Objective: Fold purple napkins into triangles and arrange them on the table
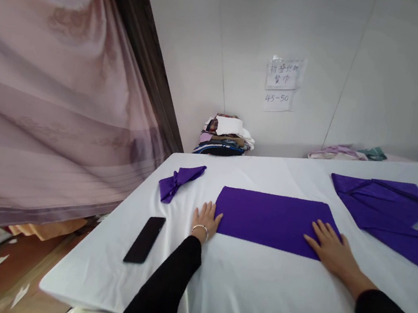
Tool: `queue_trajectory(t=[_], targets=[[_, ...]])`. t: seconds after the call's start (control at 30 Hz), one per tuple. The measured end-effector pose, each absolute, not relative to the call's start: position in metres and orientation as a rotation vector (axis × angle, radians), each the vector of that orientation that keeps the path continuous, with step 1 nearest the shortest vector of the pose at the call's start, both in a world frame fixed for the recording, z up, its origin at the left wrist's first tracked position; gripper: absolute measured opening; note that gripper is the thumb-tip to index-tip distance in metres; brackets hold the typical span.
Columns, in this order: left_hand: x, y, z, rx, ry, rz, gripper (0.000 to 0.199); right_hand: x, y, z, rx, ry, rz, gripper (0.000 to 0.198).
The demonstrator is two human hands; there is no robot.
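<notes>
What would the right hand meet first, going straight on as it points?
The right hand would likely meet the purple napkin, partly under and ahead of it; exact contact is unclear.

Black smartphone [144,239] lying flat, pink patterned curtain [47,70] hanging at left, handwritten paper signs [285,77] on pale wall [249,35], folded clothes [226,137] piled below, white scraps [20,295] on floor.

Three separate lots of purple cloth [268,220] (layers uncountable)
Two hands [207,219], one smartphone [144,240], one bracelet [201,226], two handwritten signs [285,74], two fabric heaps [224,139].
</notes>
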State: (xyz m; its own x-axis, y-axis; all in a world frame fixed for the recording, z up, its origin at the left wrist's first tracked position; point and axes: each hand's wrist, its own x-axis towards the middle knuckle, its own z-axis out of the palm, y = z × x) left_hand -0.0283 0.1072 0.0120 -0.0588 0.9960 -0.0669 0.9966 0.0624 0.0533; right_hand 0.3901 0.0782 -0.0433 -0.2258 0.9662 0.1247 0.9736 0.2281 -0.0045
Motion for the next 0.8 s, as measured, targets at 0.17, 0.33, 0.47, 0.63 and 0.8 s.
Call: queue_trajectory(t=[0.17,0.33,0.47,0.63,0.8], targets=[[-0.031,0.103,0.017,2.049,2.310,0.015,0.066,0.433,0.065,-0.043,-2.113,-2.281,-0.145,0.043],[0.058,0.100,0.015,2.267,2.122,0.207,0.065,0.334,0.066,-0.012,-1.936,-2.277,-0.121,0.047],[0.117,0.097,0.007,2.289,2.008,0.204,0.055,0.234,0.081,0.001,-1.845,-2.184,0.104,0.055],[0.092,0.100,0.002,2.185,2.162,0.158,0.057,0.224,0.087,-0.003,-1.843,-2.173,0.125,0.055],[0.027,0.105,0.005,2.115,2.287,0.082,0.061,0.302,0.078,-0.007,-2.008,-2.183,-0.050,0.053]])
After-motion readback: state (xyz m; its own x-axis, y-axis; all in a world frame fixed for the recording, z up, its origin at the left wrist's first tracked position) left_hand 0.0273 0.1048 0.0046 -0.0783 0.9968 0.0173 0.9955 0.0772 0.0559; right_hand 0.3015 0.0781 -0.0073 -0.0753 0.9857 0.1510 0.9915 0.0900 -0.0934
